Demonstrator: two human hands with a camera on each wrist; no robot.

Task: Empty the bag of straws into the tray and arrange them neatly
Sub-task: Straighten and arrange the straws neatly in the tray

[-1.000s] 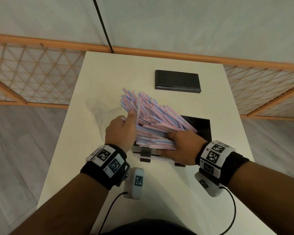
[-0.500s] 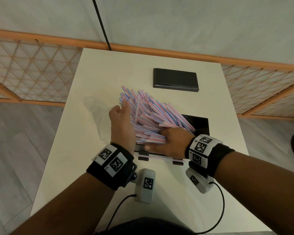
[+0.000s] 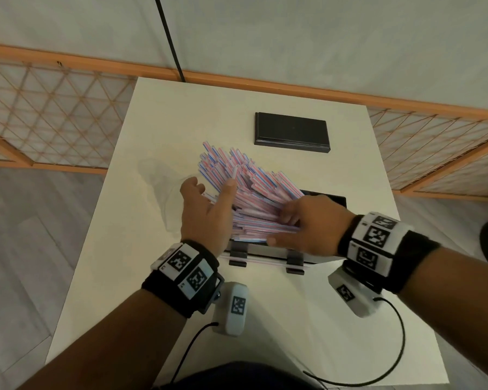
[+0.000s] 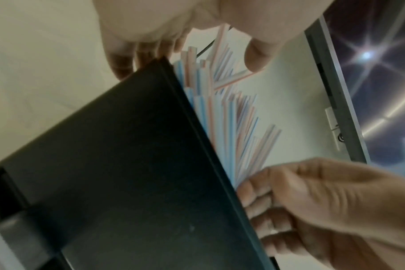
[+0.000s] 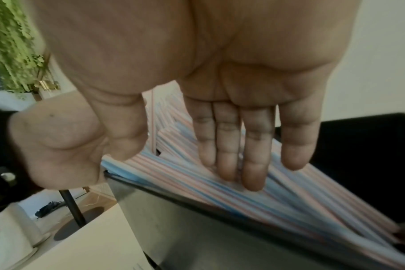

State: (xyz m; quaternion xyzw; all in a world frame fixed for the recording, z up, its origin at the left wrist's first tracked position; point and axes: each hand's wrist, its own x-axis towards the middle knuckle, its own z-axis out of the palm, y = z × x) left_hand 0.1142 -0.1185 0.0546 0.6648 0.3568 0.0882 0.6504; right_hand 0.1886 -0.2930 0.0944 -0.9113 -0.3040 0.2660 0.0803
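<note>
Straws (image 3: 245, 198) are out of the bag and heaped in the black tray (image 3: 333, 199), but askew: the pile fans out past the tray's far-left corner, ends uneven, overhanging the table (image 3: 158, 277). A couple of strays lie on the table just in front of the tray's near wall. The clear bag (image 3: 158, 181) lies flat, left of the tray.

Your left hand (image 3: 206, 215) stands on edge against the left side of the heap, fingers straight, thumb up against the straws, gripping nothing. Your right hand (image 3: 307, 220) lies over the near-right part of the pile, fingers extended and slightly bent, fingertips (image 5: 229, 169) pressing down on the straws, thumb by the tray's near rim; it pins rather than holds.

Step in hand, as judged: squaring the pile.
- Keep the right hand pressing lightly as a pivot; too much weight likely locks the straws crossed.
- Sweep with the left palm flat, turning the fan toward the tray's long axis.
- Push low on the heap; top layers probably slide off otherwise.
- Then tap the overhanging ends in toward the tray's far wall.
- Collect the strays in front of the tray last.
</note>
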